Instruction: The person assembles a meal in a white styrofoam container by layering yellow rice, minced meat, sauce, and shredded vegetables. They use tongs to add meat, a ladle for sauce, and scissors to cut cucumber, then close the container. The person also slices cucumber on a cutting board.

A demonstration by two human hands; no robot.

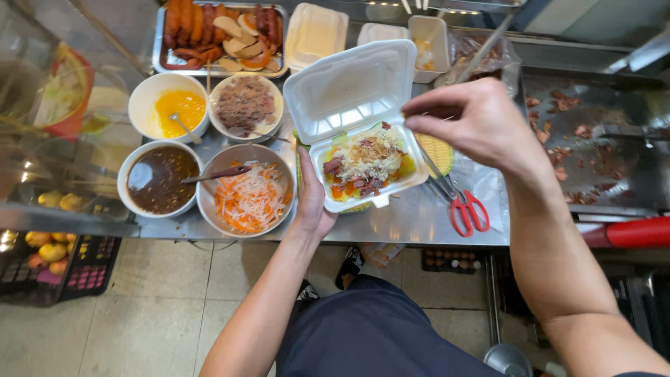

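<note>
centrally, a white foam box (363,150) lies open on the steel desk (412,220), its lid tipped back and its tray filled with shredded topping, meat pieces and orange and green bits. left hand (313,199): grip spread, palm and fingers pressed flat along the box's left wall. right hand (464,119): held just above the box's right edge, fingertips (413,120) pressed together in a pinch; what they pinch, if anything, is too small to tell. red-handled scissors (460,202) lie on the desk just right of the box, blades pointing towards it. left of the box stand four bowls: shredded carrot salad (246,192) with a spoon nearest, dark sauce (159,178) beyond it, minced meat (246,105) and yellow sauce (171,108) behind those. a metal tray of sausages (220,35) sits behind the bowls, well apart from the box. stacked foam lids (315,31) rest just behind the box's lid. a griddle (593,139) with meat scraps lies far right of the box.
</note>
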